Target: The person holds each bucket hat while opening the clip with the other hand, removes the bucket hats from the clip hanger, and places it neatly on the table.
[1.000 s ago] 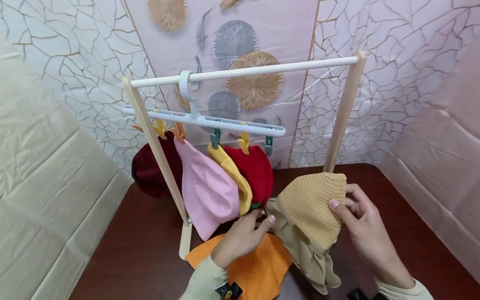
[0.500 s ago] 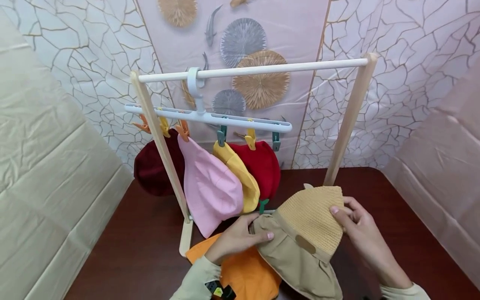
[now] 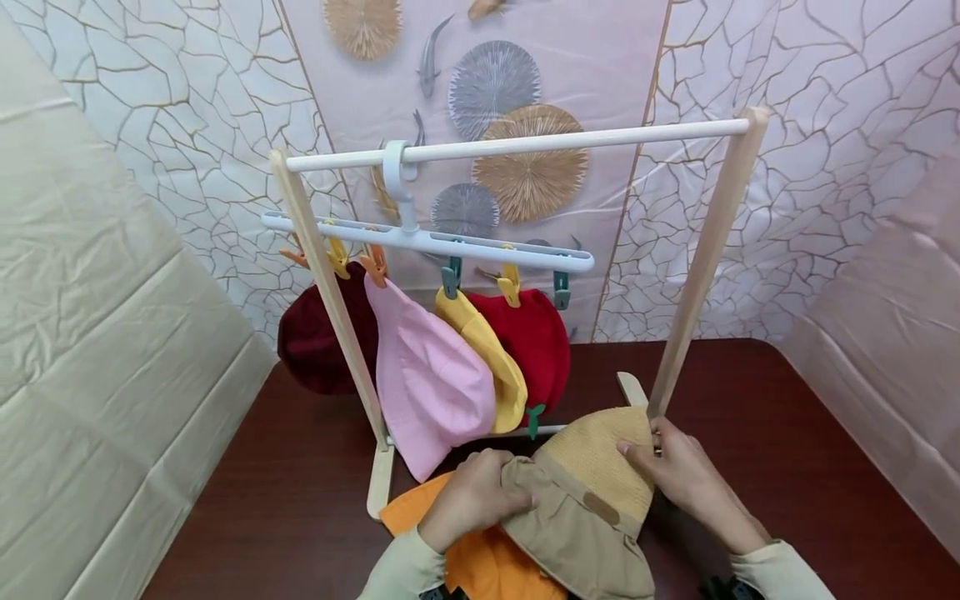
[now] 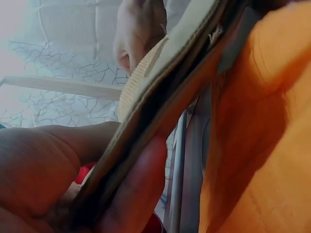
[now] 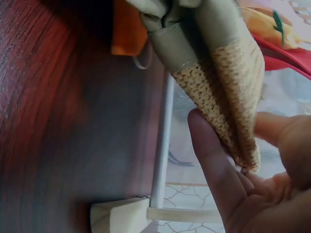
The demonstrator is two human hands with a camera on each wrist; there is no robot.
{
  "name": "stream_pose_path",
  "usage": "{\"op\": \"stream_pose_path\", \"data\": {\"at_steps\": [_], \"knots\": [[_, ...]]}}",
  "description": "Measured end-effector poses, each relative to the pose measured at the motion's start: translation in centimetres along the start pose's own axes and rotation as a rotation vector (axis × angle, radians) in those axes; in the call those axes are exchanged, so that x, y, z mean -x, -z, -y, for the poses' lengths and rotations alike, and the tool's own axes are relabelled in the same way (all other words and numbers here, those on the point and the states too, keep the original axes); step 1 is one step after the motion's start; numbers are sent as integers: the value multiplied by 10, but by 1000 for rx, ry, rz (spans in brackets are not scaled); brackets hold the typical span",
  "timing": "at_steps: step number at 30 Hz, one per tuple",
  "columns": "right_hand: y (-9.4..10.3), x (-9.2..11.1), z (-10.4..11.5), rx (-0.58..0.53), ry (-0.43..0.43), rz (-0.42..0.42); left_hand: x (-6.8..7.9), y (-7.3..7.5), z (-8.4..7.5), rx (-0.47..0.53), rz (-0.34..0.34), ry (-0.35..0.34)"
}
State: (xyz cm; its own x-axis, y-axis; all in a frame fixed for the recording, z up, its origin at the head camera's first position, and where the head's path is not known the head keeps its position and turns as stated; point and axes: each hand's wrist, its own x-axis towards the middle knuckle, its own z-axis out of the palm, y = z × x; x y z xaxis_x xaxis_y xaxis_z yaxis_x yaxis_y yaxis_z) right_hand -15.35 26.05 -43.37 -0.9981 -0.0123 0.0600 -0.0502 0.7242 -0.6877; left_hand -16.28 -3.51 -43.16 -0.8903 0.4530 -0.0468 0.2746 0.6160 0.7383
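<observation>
Both hands hold a sun hat (image 3: 600,467) with a straw-coloured knitted crown and a khaki cloth brim, low in front of the rack. My left hand (image 3: 480,496) pinches the brim's left edge; in the left wrist view its thumb and fingers lie on both sides of the cloth (image 4: 160,77). At the crown's top, my right hand (image 3: 678,471) pinches the knitted part, which looks folded flat in the right wrist view (image 5: 228,97). Under the left hand and brim lies an orange hat (image 3: 495,567) on the table, partly covered.
A wooden rack (image 3: 705,267) with a white rod carries a pale blue clip hanger (image 3: 427,240). Maroon (image 3: 326,342), pink (image 3: 431,379), yellow (image 3: 487,358) and red (image 3: 532,342) hats hang from it. A green clip (image 3: 562,292) at its right end holds nothing.
The left hand has gone from near the hanging hats to gripping the brim. The sun hat has moved lower and left, its brim spread out, with the right hand still on the crown.
</observation>
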Motion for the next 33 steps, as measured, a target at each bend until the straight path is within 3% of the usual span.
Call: {"op": "stream_pose_path", "data": {"at_steps": [4,7,11,14,16,18,21,23,29,33], "knots": [[-11,-3,-2,78,0,17,-1,-4,-1,-89,-50,34],[-19,2,1,170,36,-32,3,-12,-4,-209,-118,29],[-31,11,8,300,276,-182,14,-23,-13,-464,-234,-18],[-38,15,13,374,491,-184,21,-28,-22,-674,-260,-62],[-41,17,16,418,582,-146,24,-30,-29,-770,-203,-102],[-42,18,16,465,616,-114,23,-32,-33,-801,-95,-147],[-42,19,16,480,602,-61,20,-36,-35,-783,76,-184],[-40,19,15,457,575,-4,19,-38,-34,-760,146,-183],[-32,19,17,425,492,192,16,-42,-30,-746,179,-171],[-34,22,24,511,462,224,11,-42,-30,-763,178,-179]]}}
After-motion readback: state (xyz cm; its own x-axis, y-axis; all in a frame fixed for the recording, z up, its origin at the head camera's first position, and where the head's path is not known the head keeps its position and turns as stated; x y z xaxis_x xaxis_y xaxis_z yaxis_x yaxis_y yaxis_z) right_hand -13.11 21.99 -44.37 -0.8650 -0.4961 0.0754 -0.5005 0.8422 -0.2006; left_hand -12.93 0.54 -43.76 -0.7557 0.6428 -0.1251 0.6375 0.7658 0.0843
